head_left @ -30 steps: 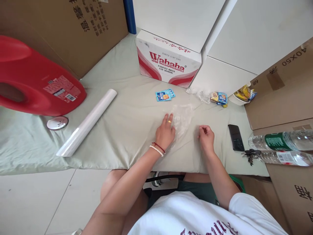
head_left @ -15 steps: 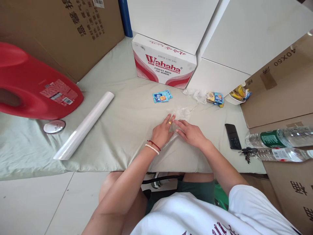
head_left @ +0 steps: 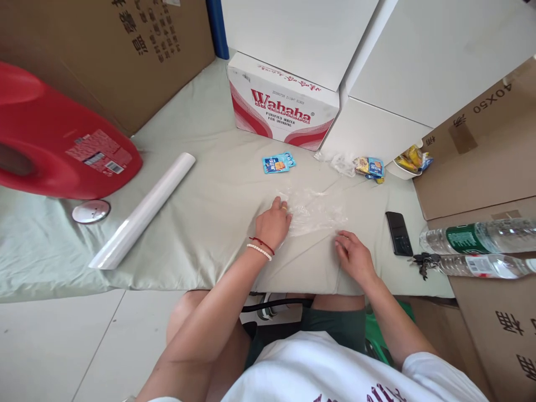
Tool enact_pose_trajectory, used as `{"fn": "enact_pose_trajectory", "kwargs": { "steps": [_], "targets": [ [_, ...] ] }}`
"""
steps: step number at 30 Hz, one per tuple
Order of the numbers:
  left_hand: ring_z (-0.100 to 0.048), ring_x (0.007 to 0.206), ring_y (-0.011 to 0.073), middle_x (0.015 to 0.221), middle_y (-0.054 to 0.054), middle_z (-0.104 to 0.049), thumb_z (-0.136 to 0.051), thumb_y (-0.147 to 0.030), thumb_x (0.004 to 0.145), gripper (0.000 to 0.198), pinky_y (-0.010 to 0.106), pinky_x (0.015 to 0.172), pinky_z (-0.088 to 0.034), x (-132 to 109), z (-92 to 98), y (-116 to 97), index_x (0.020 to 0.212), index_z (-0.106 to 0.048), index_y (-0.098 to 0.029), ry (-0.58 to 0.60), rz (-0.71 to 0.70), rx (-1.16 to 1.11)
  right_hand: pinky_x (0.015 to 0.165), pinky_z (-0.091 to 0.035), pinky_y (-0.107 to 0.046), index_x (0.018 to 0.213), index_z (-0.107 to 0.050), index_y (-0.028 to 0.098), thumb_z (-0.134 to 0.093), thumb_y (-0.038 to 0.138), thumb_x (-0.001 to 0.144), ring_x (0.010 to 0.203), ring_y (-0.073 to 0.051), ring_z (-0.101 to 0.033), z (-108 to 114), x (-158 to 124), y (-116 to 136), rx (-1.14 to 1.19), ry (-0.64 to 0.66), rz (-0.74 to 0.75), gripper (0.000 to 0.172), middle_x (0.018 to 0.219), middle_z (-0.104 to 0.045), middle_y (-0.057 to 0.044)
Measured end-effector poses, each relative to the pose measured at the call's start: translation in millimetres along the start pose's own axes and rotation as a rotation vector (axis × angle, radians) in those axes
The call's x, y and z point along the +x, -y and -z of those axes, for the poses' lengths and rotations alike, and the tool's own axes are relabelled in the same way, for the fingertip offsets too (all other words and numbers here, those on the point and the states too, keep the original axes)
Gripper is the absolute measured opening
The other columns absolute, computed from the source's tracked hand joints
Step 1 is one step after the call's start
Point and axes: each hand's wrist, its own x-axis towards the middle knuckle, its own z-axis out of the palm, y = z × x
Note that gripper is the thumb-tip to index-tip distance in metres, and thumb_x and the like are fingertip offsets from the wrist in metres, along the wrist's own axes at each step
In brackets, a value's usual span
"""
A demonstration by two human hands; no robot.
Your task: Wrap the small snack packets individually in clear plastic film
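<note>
A crumpled sheet of clear plastic film (head_left: 318,211) lies spread on the pale green cloth (head_left: 209,223) in front of me. My left hand (head_left: 273,224), with a ring and two bracelets, has its fingers curled down on the film's left edge. My right hand (head_left: 354,257) rests on the cloth with bent fingers at the film's lower right corner. The film stretches between the two hands. A small blue snack packet (head_left: 278,163) lies just beyond the film.
A white roll of film (head_left: 144,209), a round white lid (head_left: 91,211) and a red jug (head_left: 62,145) lie at left. A Wahaha box (head_left: 282,109) stands behind. Snack packets (head_left: 368,166), a bowl (head_left: 408,162), a phone (head_left: 398,233), keys (head_left: 422,262) and water bottles (head_left: 477,237) are at right.
My right hand went to my left hand at the film, then pulled back to the right. The film now lies spread wider between the hands. My left hand shifted slightly left.
</note>
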Motion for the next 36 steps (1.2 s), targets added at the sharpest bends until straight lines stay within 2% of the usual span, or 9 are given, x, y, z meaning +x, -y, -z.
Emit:
{"fn": "enact_pose_trajectory", "kwargs": {
  "steps": [6, 13, 16, 19, 22, 25, 29, 33, 36],
  "targets": [
    [-0.068, 0.118, 0.0331, 0.169, 0.016, -0.041, -0.046, -0.043, 0.105, 0.057, 0.042, 0.085, -0.061, -7.6, -3.1, -8.8, 0.155, -0.052, -0.016, -0.025, -0.027, 0.086, 0.103, -0.052, -0.053, 0.113, -0.078, 0.027, -0.041, 0.041, 0.108, 0.108, -0.032, -0.065, 32.9, 52.2, 25.1, 0.021, -0.273, 0.100, 0.040, 0.115, -0.077, -0.012],
    [-0.054, 0.131, 0.0377, 0.166, 0.017, -0.044, -0.052, -0.060, 0.100, 0.074, 0.044, 0.092, -0.059, -11.7, -7.7, -11.0, 0.160, -0.048, -0.017, -0.060, -0.054, 0.086, 0.087, -0.056, -0.043, 0.145, -0.066, 0.027, -0.057, 0.036, 0.101, 0.111, -0.031, -0.068, 22.9, 112.3, 36.9, -0.153, 0.122, 0.108, 0.046, 0.150, -0.062, -0.009],
    [-0.050, 0.139, 0.0406, 0.172, 0.019, -0.036, -0.057, -0.069, 0.095, 0.086, 0.046, 0.094, -0.059, -12.7, -3.7, -10.2, 0.163, -0.043, -0.018, -0.025, -0.037, 0.062, 0.085, -0.056, -0.038, 0.152, -0.059, 0.028, -0.065, 0.042, 0.098, 0.109, -0.030, -0.071, 18.2, 102.8, 27.5, -0.142, 0.331, 0.133, 0.056, 0.140, -0.067, -0.011],
    [-0.048, 0.145, 0.0431, 0.175, 0.022, -0.027, -0.062, -0.074, 0.090, 0.097, 0.049, 0.097, -0.058, -11.1, 3.9, -7.6, 0.167, -0.037, -0.021, 0.031, -0.013, 0.042, 0.083, -0.054, -0.035, 0.143, -0.066, 0.029, -0.067, 0.034, 0.096, 0.099, -0.025, -0.072, 18.1, 75.5, 6.6, -0.100, 0.395, 0.163, 0.047, 0.121, -0.071, -0.009],
    [-0.048, 0.146, 0.0441, 0.175, 0.022, -0.024, -0.059, -0.076, 0.090, 0.099, 0.053, 0.102, -0.056, -7.1, 11.8, -2.6, 0.168, -0.033, -0.021, 0.090, 0.011, -0.012, 0.079, -0.053, -0.033, 0.129, -0.074, 0.028, -0.057, 0.026, 0.099, 0.088, -0.021, -0.070, 19.5, 42.7, -20.9, -0.043, 0.367, 0.180, 0.034, 0.107, -0.070, -0.006],
    [-0.051, 0.145, 0.0416, 0.175, 0.019, -0.028, -0.044, -0.068, 0.101, 0.080, 0.054, 0.106, -0.054, -3.8, 16.8, 2.9, 0.164, -0.043, -0.019, 0.112, 0.030, -0.063, 0.077, -0.054, -0.036, 0.124, -0.076, 0.028, -0.048, 0.028, 0.101, 0.084, -0.022, -0.068, 22.7, 18.2, -47.3, -0.020, 0.324, 0.174, 0.036, 0.101, -0.067, -0.006],
    [-0.058, 0.137, 0.0389, 0.173, 0.015, -0.034, -0.045, -0.053, 0.105, 0.062, 0.052, 0.105, -0.056, -3.8, 18.5, 6.0, 0.157, -0.053, -0.021, 0.094, 0.027, -0.059, 0.074, -0.054, -0.038, 0.110, -0.080, 0.027, -0.051, 0.034, 0.099, 0.077, -0.022, -0.066, 34.8, 14.7, -63.4, 0.000, 0.174, 0.088, 0.032, 0.094, -0.068, -0.006],
    [-0.056, 0.137, 0.0415, 0.174, 0.017, -0.030, -0.053, -0.061, 0.100, 0.076, 0.053, 0.106, -0.054, -5.3, 19.1, 3.7, 0.164, -0.043, -0.023, 0.127, 0.019, -0.023, 0.074, -0.056, -0.040, 0.109, -0.080, 0.025, -0.055, 0.042, 0.102, 0.074, -0.022, -0.063, 44.8, 40.6, -36.9, 0.106, -0.093, 0.078, 0.030, 0.091, -0.068, -0.007],
    [-0.057, 0.137, 0.0409, 0.174, 0.017, -0.029, -0.041, -0.060, 0.104, 0.072, 0.052, 0.109, -0.052, -5.8, 21.0, 2.3, 0.166, -0.040, -0.022, 0.139, 0.031, -0.005, 0.094, -0.057, -0.048, 0.120, -0.078, 0.026, -0.056, 0.042, 0.105, 0.101, -0.028, -0.066, 35.7, 62.1, 1.0, 0.091, -0.064, 0.303, 0.031, 0.108, -0.073, -0.011]
  ]
}}
